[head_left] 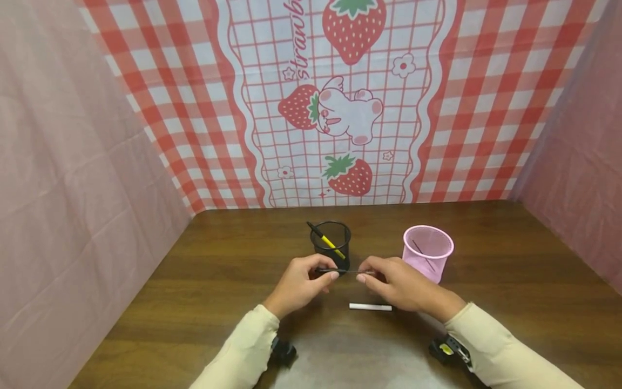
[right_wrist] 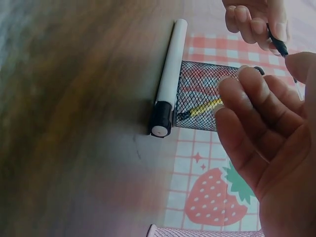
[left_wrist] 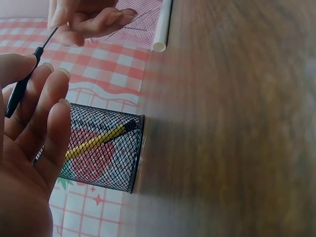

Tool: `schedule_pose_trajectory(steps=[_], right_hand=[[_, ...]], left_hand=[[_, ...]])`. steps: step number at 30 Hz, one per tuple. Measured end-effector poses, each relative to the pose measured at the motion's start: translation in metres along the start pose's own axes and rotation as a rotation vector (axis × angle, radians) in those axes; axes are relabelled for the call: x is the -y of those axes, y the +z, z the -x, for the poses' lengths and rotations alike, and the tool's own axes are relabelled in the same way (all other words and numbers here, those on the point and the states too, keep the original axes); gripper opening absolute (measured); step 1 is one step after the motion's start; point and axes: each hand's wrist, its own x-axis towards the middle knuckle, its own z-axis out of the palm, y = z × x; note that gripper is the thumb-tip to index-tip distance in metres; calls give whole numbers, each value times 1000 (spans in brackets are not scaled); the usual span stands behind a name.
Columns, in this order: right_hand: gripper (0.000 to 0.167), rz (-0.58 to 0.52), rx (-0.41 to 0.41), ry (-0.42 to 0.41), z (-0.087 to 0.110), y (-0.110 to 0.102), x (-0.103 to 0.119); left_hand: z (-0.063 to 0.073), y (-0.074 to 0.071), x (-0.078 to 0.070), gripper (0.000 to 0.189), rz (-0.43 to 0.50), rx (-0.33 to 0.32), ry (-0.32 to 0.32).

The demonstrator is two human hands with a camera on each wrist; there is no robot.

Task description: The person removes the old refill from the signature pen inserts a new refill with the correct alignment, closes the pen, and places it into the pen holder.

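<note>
Between my two hands, level above the table, is a slim tool with a black handle [left_wrist: 22,86] and a thin shaft [head_left: 351,272]. My left hand [head_left: 301,283] pinches the handle between thumb and forefinger, its other fingers loosely bent in the left wrist view. Thumb and fingertips of my right hand [head_left: 400,281] pinch the shaft's far end, whose tip they hide. A white pen-like stick [head_left: 370,307] with a black end [right_wrist: 160,116] lies on the table below the hands. Behind the left hand stands a black mesh cup [head_left: 318,247] holding a black and yellow pen [head_left: 331,244].
A pink mesh cup [head_left: 427,268] stands just behind the right hand, with a thin dark stick [head_left: 421,251] showing in it. The brown wooden table [head_left: 194,281] ends at a strawberry-print cloth [head_left: 350,108]. Pink cloths [head_left: 73,178] hang on both sides.
</note>
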Motion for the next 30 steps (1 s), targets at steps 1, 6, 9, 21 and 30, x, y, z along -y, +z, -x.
schedule_pose_trajectory(steps=[1, 6, 9, 21, 30], right_hand=[[7, -5, -12, -11, 0, 1, 0], [5, -9, -50, -56, 0, 3, 1], [6, -2, -50, -62, 0, 3, 1], [4, 3, -75, -117, -1, 2, 3], [7, -11, -83, -144, -1, 3, 8]], left_hand=[[0, 0, 0, 7, -4, 0, -3], [0, 2, -7, 8, -6, 3, -10], [1, 3, -6, 8, 17, 6, 0], [-1, 5, -3, 12, 75, 20, -14], [1, 6, -4, 15, 107, 17, -62]])
